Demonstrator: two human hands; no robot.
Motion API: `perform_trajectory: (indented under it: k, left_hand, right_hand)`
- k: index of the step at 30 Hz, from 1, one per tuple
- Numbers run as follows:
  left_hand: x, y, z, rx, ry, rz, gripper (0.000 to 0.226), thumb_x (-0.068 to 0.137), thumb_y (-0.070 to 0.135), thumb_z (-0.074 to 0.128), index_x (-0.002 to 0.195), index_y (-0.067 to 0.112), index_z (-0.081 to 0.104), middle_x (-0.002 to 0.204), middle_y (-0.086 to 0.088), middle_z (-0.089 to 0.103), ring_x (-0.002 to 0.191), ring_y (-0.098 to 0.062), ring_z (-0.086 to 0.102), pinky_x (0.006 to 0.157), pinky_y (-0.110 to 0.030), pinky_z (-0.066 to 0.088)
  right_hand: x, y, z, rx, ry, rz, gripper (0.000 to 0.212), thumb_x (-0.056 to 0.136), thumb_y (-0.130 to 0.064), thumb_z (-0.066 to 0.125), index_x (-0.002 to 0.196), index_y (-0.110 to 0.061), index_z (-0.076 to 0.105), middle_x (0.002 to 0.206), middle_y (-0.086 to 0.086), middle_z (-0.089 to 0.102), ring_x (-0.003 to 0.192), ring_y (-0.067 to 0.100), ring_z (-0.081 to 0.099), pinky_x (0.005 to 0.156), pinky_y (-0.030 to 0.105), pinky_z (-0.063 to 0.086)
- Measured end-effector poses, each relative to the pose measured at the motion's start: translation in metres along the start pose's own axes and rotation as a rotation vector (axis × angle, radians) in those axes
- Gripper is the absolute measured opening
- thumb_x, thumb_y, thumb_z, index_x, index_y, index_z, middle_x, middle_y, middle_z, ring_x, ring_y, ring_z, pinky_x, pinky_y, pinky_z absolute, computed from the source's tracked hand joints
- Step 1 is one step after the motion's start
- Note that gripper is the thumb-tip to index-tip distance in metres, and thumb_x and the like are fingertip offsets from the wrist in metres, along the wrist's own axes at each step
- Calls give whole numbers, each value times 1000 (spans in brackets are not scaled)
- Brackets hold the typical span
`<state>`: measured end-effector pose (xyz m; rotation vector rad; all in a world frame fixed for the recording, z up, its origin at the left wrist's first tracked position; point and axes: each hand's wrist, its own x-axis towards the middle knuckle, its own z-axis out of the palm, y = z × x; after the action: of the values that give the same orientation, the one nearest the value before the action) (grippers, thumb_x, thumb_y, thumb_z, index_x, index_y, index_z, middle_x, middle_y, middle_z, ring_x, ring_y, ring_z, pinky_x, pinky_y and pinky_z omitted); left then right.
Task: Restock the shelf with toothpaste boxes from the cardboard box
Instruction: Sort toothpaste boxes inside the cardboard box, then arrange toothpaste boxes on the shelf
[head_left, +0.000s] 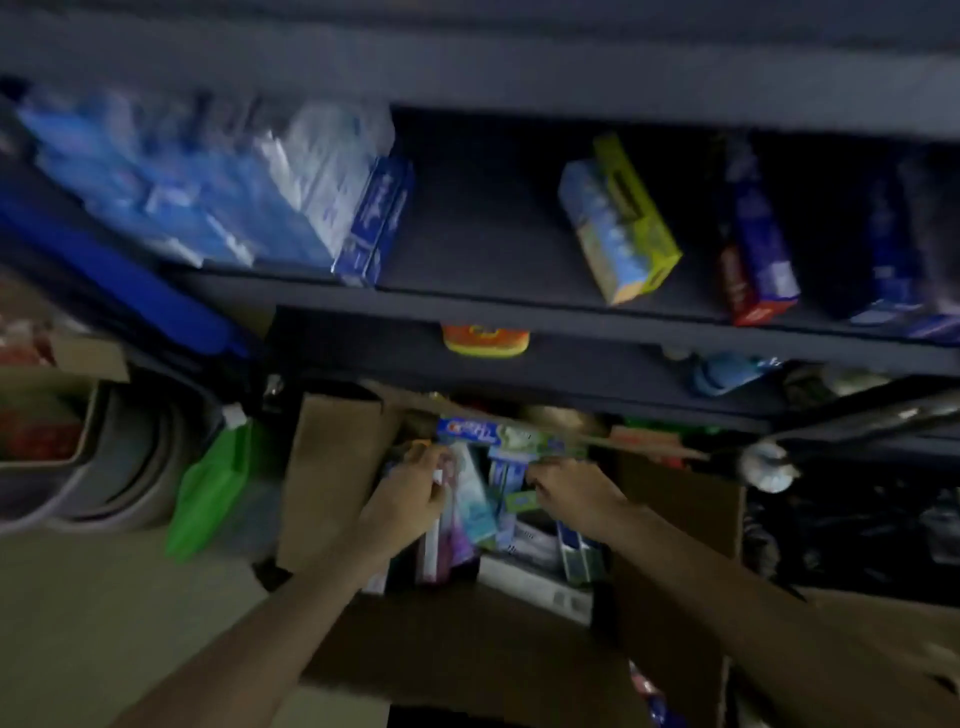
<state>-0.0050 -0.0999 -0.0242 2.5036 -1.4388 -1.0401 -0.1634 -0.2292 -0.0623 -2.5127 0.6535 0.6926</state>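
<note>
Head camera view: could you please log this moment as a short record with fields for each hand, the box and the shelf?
left hand: inside the cardboard box, closed on a teal toothpaste box
right hand: inside the box, fingers among the packs; grip unclear
shelf: blue packs stacked at left, bare gap in the middle, yellow-green box and dark boxes to the right
image quality: dim, blurred

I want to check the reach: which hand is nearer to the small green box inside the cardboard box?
Right. The right hand touches the small green box; the left hand is farther left, on a teal and purple box.
</note>
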Motion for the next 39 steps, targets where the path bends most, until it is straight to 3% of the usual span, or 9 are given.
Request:
perform_trajectory:
  k: [4,7,9,15,18,20,23,32,39]
  left_hand:
    - [31,-49,67,-58,-98,-68,42,94,11,43,135,16,36,122,-11,51,96,-22,59,76,-25,43]
    - [58,-68,99,-114,-101,-91,41,94,10,43,134,13,38,131,-10,45,108,-23,55,89,-31,45]
    - [75,-77,113,-124,-78,-86,42,93,8,43,135,12,38,134,-11,42,114,-24,52,92,-30,42]
    - [99,-98,134,-211,-12,-52,37,92,6,44,128,10,43,133,-11,45,116,-25,52,93,-32,44]
    - [107,-104,139,-218,1,-40,34,92,6,45,126,10,44,131,-11,46,114,-25,53,92,-32,45]
    - [110,-105,139,-222,8,-21,34,91,6,45,125,9,45,130,-13,46,114,-27,52,96,-37,44]
    - [105,-103,133,-158,35,25,35,90,6,46,125,8,46,128,-14,45,115,-29,49,97,-40,42]
    - [41,-41,-18,532,-141,348,62,78,45,63,131,23,41,130,-5,48,123,-24,39,99,-33,30]
    - [-34,27,-210,709,229,532,43,73,39,64,110,19,54,107,-5,61,106,-25,47,86,-32,36]
  right_hand:
    - [54,16,93,-56,-162,109,45,92,-6,46,137,-5,39,144,16,36,124,30,46,93,38,47]
    - [88,18,117,-165,-91,159,68,93,1,42,148,-1,3,157,15,-9,140,33,25,97,37,42]
    - [111,19,126,-158,-26,210,73,91,6,39,147,0,-8,156,15,-15,139,33,27,95,37,44]
    - [161,16,162,-193,88,361,72,90,6,41,147,4,-3,155,21,4,96,26,62,62,30,44]
    - [176,12,162,-255,225,413,48,92,-10,50,134,6,36,131,22,49,78,22,68,55,28,47]
    - [181,11,153,-244,222,488,33,92,-13,52,121,2,48,114,18,61,84,28,69,62,33,53]
    - [176,4,142,-79,59,417,37,91,-12,55,125,-3,43,124,15,55,113,31,56,79,38,50]
    - [26,-57,-22,-62,21,18,71,76,-41,68,134,-17,34,131,9,34,111,33,53,81,36,46]
    - [-70,-113,-212,-185,161,10,67,72,-51,72,119,-13,41,118,13,57,108,33,53,82,35,42]
